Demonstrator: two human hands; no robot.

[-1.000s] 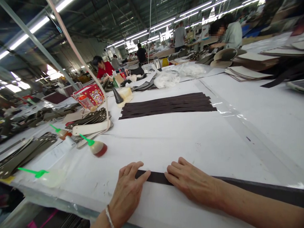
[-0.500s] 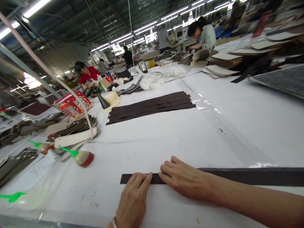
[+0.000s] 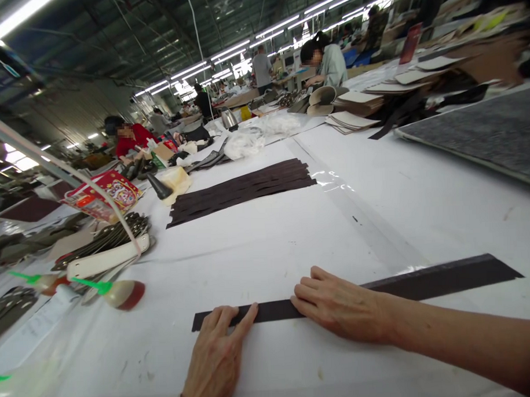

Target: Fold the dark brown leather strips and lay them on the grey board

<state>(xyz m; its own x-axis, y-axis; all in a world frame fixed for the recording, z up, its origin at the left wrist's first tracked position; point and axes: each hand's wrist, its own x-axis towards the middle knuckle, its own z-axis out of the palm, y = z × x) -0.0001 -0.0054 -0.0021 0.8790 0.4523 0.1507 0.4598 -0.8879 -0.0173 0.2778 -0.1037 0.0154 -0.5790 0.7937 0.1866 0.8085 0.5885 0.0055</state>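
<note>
Starting far left, around 10 o'clock from the hands, there's a squat clear glue bottle with a green nozzle (image 3: 116,292) lying on its side on the white covered worktable (image 3: 270,244). Up at 12 o'clock sits a flat spread of dark brown cut strips (image 3: 241,190), well apart from the action.

Down at 6 o'clock the left hand (image 3: 214,356) is spread flat, gripping nothing, with its fingertips pinning the long dark brown leather-like strip (image 3: 433,280) near the left end. That strip lies flat on the table, running off toward 3 o'clock. The right hand (image 3: 338,312) is also open and palm-down, fingers laid across the strip just beside the left one.

My take: keep the left fingers as the anchor and use even, flat pressure with the right so the strip doesn't skew or buckle. A grey textured sheet (image 3: 484,133) sits at 2 o'clock.
</note>
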